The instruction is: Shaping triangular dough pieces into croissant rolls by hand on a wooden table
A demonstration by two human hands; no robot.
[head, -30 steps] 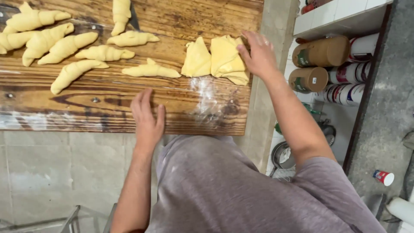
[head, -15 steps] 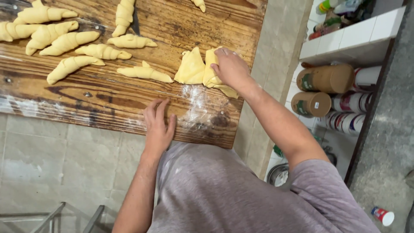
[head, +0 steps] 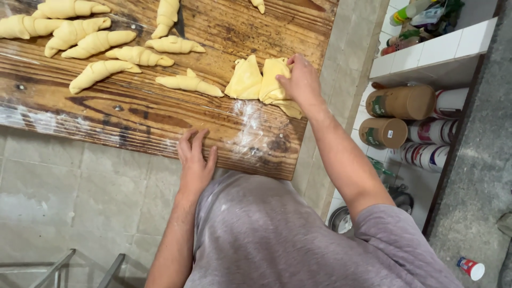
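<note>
Dough triangles (head: 274, 80) sit stacked at the right end of the wooden board (head: 160, 117), near its right edge; the stack's long axis runs roughly from the board's far side toward its near-right corner, with the lowest tip poking out toward that corner under the wrist. Right hand (head: 303, 81) is on top of the stack, fingers curled down and pinching the upper edge of the top piece. A second folded dough piece (head: 245, 79) lies just beside it on the left, touching or nearly so, narrow tip pointing toward the far side of the board and wide base facing the person. Left hand (head: 195, 162) lies flat and open at the board's near edge, fingers together and pointing away from the body, holding nothing. Flour smear (head: 248, 133) on the wood between the two hands. Rolled croissants (head: 101, 45) lie in loose rows across the left half of the board, long axes mostly left-right with a slight tilt; the nearest one (head: 189, 82) is just left of the folded piece, with its right tip aimed at it. Brown canisters (head: 400, 101) lie on their sides on the shelf to the right, well apart from the board.
</note>
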